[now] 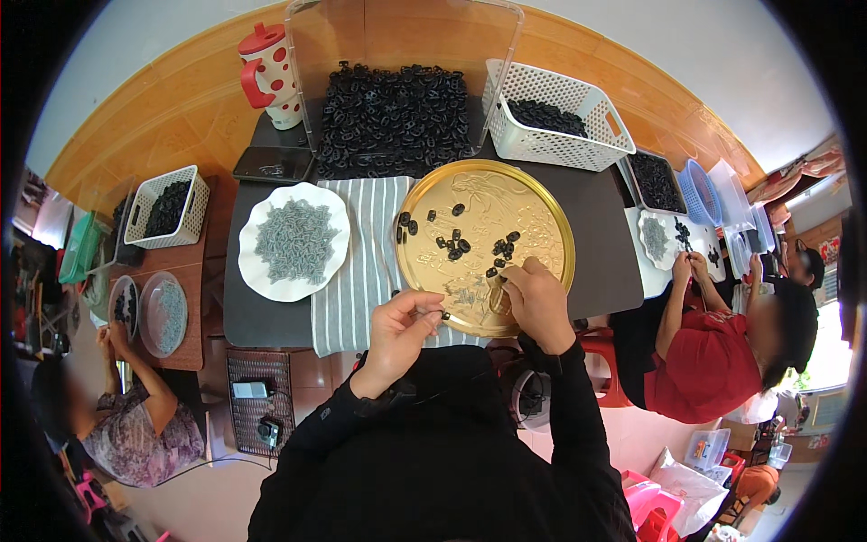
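Left hand (402, 327): fingertips clamped on small black piece (445, 316). Right hand (536, 296): over gold tray (544, 217); grip not discernible from here.

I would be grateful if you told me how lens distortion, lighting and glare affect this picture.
In the head view, the wide lens bows the wooden wall panel and leaves black corners; the window at far right looks washed out; the gold tray shows bright glints; the black piece at the left hand is too small for fine detail.
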`<state>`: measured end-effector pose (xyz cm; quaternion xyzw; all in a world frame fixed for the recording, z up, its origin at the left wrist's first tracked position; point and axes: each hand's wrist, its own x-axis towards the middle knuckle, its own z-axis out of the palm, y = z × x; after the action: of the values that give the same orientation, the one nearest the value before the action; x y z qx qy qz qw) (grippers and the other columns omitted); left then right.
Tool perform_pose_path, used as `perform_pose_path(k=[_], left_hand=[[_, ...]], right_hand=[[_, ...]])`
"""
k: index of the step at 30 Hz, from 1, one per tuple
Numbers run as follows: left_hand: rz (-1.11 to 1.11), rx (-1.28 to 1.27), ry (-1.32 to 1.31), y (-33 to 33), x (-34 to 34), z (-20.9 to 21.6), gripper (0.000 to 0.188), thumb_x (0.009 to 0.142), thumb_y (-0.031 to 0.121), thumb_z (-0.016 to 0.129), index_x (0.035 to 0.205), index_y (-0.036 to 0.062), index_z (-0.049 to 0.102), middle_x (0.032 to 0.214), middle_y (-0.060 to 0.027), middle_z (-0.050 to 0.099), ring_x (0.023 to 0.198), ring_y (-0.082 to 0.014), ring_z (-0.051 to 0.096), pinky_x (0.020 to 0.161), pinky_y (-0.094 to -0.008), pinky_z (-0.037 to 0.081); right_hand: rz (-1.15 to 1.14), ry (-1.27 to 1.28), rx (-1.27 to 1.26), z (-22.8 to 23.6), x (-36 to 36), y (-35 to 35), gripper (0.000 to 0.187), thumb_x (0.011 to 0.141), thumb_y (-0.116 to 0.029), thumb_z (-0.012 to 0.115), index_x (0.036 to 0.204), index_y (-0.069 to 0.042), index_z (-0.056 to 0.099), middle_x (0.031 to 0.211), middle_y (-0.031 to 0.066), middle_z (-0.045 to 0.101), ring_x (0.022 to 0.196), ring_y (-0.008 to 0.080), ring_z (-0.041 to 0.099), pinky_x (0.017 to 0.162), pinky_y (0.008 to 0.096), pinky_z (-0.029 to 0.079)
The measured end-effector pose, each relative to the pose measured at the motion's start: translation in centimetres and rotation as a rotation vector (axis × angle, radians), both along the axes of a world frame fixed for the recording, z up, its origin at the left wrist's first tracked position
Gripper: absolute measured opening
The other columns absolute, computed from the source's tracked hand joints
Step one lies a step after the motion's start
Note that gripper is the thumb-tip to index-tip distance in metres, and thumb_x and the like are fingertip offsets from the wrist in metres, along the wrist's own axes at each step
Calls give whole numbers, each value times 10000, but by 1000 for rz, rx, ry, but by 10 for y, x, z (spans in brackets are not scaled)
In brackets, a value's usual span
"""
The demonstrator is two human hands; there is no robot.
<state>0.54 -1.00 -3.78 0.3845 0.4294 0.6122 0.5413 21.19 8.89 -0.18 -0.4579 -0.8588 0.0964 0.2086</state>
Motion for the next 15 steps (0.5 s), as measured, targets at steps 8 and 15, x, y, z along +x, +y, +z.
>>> perform_pose_path(k=[8,15], left_hand=[[21,-36,-50,-4,-9,-1,212,860,-69,569,1059,-23,626,923,-58,633,740,-84,570,633,-215,482],[39,-10,-57,-10,-17,-1,206,857,-59,582,1054,-25,632,924,-53,635,743,-80,567,621,-213,471]], right_hand=[[28,-40,-80,11,5,-2,53,778,-90,588,807,-51,608,751,151,536,695,348,587,597,422,474],[193,-56,19,22,-44,15,94,767,-95,613,847,-47,623,756,144,558,694,341,590,601,421,471]])
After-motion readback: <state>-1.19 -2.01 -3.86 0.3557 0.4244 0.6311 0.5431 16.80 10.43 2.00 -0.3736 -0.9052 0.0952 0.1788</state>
